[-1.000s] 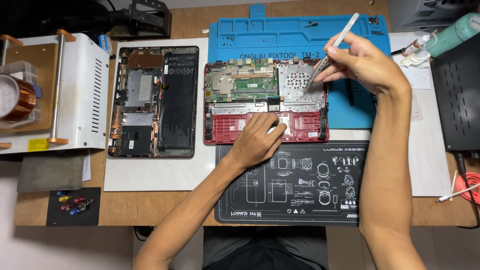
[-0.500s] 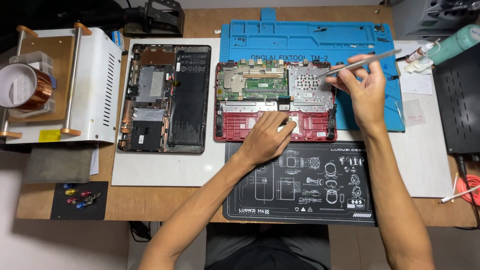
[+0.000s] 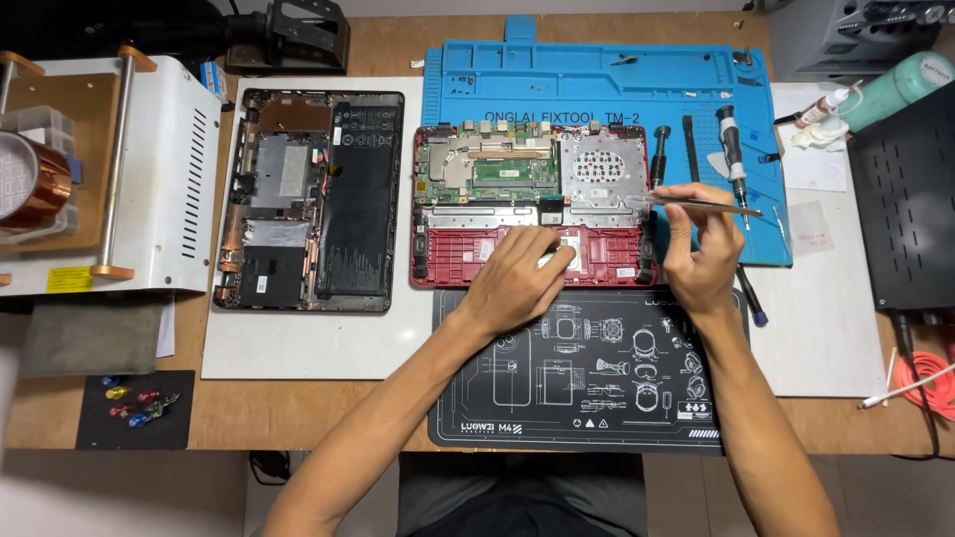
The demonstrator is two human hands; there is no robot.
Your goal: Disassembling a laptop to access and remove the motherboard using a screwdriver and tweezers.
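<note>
An opened red laptop (image 3: 448,261) lies on the blue mat, its circuit board and metal plate exposed. My left hand (image 3: 519,275) rests flat on its lower red half, fingers spread, holding nothing. My right hand (image 3: 702,249) is at the laptop's right edge and grips metal tweezers (image 3: 696,205) held almost level, tip pointing left toward the metal plate (image 3: 597,169).
A black laptop bottom cover with battery (image 3: 310,199) lies on a white sheet to the left. Screwdrivers (image 3: 731,139) sit on the blue mat (image 3: 597,80). A black printed mat (image 3: 587,373) lies in front. A white machine (image 3: 149,169) stands far left, a dark box (image 3: 910,199) far right.
My right hand has dropped from above the metal plate to the laptop's right edge, turning the tweezers level. The left hand stays on the red half.
</note>
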